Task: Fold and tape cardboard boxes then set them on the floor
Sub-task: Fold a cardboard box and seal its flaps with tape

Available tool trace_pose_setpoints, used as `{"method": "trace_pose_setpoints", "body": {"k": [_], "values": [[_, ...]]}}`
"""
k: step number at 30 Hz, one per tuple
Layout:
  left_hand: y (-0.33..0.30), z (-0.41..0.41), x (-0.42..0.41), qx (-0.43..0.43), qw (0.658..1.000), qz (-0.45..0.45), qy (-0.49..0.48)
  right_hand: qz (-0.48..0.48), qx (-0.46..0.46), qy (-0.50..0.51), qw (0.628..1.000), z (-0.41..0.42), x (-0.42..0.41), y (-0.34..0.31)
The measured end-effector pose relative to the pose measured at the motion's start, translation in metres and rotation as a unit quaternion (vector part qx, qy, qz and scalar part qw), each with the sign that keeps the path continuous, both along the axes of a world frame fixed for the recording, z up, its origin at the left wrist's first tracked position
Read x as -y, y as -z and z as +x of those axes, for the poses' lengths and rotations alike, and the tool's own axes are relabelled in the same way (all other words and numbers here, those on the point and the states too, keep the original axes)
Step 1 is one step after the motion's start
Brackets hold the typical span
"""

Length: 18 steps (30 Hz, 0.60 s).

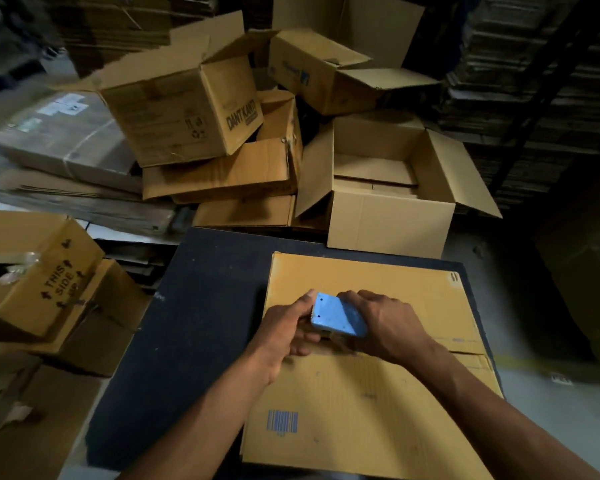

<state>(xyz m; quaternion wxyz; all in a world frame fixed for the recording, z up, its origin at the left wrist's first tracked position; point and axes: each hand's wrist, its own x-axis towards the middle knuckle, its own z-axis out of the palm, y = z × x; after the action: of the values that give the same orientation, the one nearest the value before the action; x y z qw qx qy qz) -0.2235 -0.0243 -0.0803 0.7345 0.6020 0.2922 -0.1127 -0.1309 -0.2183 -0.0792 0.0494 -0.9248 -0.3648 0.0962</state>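
Observation:
A brown cardboard box with its flaps folded shut lies on a dark table; a blue barcode is printed near its front left corner. Over the seam between the flaps both hands hold a light blue tape dispenser. My left hand grips its left side by the toothed edge. My right hand curls round its right side. The tape roll itself is hidden under the hands.
Beyond the table stands an open-topped box and a heap of tumbled boxes. A box marked THIS SIDE UP sits to the left. Flattened cardboard lies at far left. Dark shelving rises at right.

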Motion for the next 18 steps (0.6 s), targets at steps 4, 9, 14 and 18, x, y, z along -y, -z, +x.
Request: {"method": "trace_pose_setpoints", "body": {"k": [4,9,14,18], "values": [[0.004,-0.008,-0.014,-0.026,0.982,-0.162,-0.094,0.091,-0.076,-0.002,0.993,-0.006,-0.01,-0.006],[0.009,-0.008,-0.025,-0.03,0.989,-0.054,-0.131,0.071,-0.093,-0.03,0.993,0.0,-0.028,-0.025],[0.005,-0.008,-0.046,0.005,0.985,0.052,-0.163,0.006,-0.107,-0.087,0.99,0.008,-0.023,-0.057],[0.016,-0.022,-0.085,-0.016,0.983,0.077,-0.169,-0.068,-0.072,-0.096,0.991,0.018,0.004,-0.071]]}}
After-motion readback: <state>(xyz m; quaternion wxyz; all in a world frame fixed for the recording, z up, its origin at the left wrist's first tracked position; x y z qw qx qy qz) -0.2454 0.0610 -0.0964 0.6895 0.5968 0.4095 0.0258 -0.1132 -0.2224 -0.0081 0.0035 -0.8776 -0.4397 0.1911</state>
